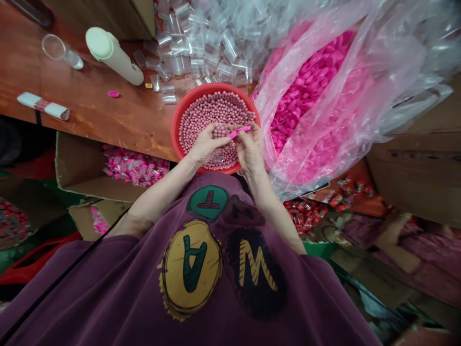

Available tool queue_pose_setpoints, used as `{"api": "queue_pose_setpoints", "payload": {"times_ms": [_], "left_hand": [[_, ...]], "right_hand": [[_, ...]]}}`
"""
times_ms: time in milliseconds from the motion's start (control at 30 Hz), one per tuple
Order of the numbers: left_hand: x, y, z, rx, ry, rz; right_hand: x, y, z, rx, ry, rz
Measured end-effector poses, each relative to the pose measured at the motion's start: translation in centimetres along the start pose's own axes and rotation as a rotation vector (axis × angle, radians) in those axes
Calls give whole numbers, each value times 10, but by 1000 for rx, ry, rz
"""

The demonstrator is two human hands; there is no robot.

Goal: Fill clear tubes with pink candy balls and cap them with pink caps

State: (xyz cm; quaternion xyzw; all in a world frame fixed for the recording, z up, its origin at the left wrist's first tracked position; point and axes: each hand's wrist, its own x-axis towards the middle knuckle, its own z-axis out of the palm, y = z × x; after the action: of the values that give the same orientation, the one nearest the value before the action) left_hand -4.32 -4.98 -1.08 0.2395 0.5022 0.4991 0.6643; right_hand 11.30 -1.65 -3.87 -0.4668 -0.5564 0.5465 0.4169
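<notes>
Over a red basin (175,127) of pink beads (207,110), both hands are close together. My left hand (206,145) is closed on what looks like a small clear plastic cup (220,129) with beads showing through it, partly hidden by the fingers. A bright pink plastic cap (239,131) lies between the hands, pinched by my right hand (251,146), its left end at my left thumb. Another clear piece (217,157) rests on the beads below.
Many clear cups (201,45) are heaped behind the basin. At right stands a plastic bag (324,139) of pink caps (306,91). A pale bottle (115,55) is on the left; below it, a cardboard box (81,163) holds pink pieces. Another person's arm (394,245) shows at right.
</notes>
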Motion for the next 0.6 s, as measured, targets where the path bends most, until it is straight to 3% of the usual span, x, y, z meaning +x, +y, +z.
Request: {"api": "queue_pose_setpoints", "payload": {"times_ms": [200,400,600], "left_hand": [[2,3,-14,178,46,127],[2,5,-20,372,23,166],[-5,4,-25,266,-70,101]], "right_hand": [[-13,-22,-10,-387,52,-140],[-17,-60,-18,-720,-157,-213],[-20,-59,-21,-825,-320,-175]]}}
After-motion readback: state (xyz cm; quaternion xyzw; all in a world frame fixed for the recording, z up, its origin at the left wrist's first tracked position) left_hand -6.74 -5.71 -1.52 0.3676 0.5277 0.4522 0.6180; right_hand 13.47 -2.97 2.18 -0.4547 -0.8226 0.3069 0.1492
